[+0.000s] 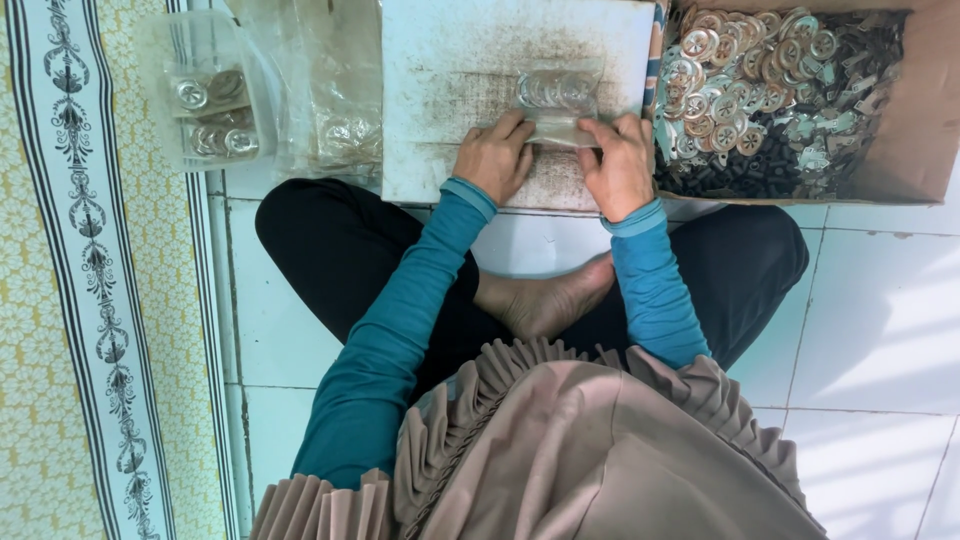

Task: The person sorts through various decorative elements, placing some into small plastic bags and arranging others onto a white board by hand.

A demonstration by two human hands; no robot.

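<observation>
Both the left hand [493, 156] and right hand [620, 165] pinch a limp, slippery clear bag [556, 100] of metal discs by its lower edge, fingers clamped.

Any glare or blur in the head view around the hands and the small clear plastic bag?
Head view: sharp around the left hand and right hand; the small clear plastic bag of metal discs shows mild sheen; striped sunlight brightens the white floor tiles lower right; frame edges bend slightly.

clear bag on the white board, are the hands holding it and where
Yes. The left hand and right hand both grip the small clear bag of round metal discs along its near edge, one at each end, on the white board.
</observation>
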